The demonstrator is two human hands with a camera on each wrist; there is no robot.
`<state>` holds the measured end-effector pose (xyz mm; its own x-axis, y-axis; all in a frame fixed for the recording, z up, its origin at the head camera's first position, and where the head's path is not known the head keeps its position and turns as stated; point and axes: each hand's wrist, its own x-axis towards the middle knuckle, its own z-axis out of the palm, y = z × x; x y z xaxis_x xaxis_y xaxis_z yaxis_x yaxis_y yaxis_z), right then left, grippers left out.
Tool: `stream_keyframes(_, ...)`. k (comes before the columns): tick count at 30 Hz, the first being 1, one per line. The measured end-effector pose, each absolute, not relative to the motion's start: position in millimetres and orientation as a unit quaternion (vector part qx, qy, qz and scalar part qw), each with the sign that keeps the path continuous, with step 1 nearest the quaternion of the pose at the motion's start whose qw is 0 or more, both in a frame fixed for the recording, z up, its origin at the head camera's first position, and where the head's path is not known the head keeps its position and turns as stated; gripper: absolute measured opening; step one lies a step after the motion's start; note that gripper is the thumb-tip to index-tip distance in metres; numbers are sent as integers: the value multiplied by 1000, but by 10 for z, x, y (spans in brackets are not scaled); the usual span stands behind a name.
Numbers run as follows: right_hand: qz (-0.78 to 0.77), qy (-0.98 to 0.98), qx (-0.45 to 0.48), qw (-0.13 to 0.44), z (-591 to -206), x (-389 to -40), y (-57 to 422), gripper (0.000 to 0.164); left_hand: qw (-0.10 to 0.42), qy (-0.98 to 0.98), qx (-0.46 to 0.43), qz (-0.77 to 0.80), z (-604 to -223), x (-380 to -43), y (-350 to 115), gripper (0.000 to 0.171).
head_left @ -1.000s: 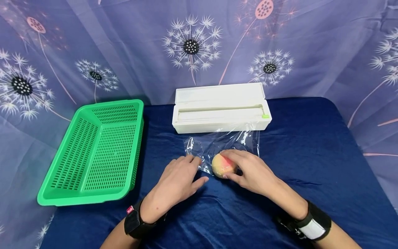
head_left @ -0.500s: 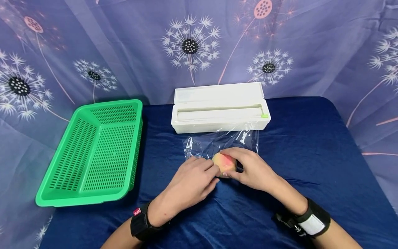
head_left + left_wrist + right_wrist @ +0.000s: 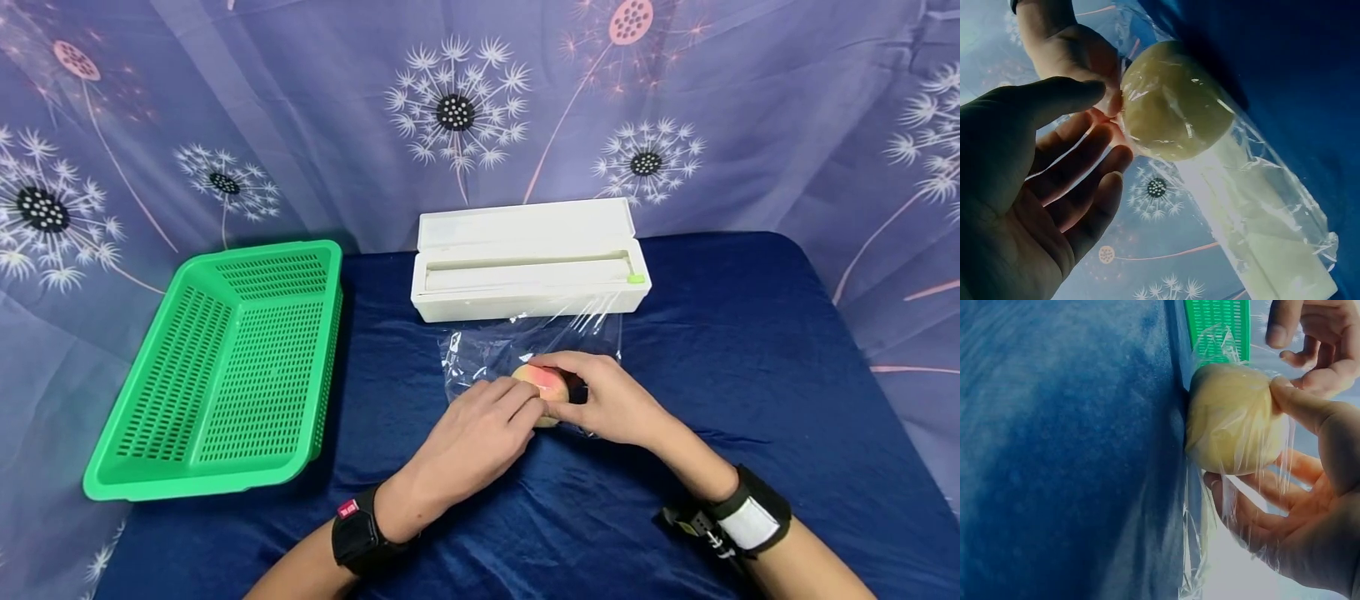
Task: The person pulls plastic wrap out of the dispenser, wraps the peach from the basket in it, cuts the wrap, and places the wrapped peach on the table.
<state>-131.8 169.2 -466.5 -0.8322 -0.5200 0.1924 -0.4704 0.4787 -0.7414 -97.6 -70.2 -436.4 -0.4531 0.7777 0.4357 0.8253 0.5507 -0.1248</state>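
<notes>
A pink and yellow peach (image 3: 546, 380) sits low over the blue cloth, with clear plastic wrap (image 3: 480, 350) drawn over it in creases. My right hand (image 3: 617, 402) holds the peach from the right, thumb on the near side and fingers on the far side. From the left, my left hand (image 3: 480, 429) reaches over the peach, fingertips at its top beside my right thumb. In the right wrist view, the left thumb and fingers stand apart with a gap between them. Wrap strands cross the peach (image 3: 1235, 422) and my right fingers there.
Behind the peach stands a long white wrap box (image 3: 532, 304), lid up, a roll inside and a green slider (image 3: 636, 278) at its right end. The wrap runs forward from the box. At left is a green slotted basket (image 3: 327, 392). A dandelion-patterned curtain hangs behind.
My left hand has moved right from the loose wrap to the top of the peach, now partly covering it. My right hand keeps its hold on the peach.
</notes>
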Motion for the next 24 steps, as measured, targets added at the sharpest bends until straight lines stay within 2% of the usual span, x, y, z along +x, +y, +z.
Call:
stream_keyframes(8, -449, 848, -268, 85, -4679, -1357, 1714, 54, 194, -858, -473, -57, -4407, -1030, -730, 47)
stream_keyframes(14, -473, 831, -275, 104, -4730, -1401, 1767, 50, 172, -861, -473, -75, -4446, -1085, -762, 58)
stream_keyframes(24, -501, 808, -287, 114, -4806, -1464, 1805, 48, 151, -867, -465, -95, -4476, -1141, -775, 66)
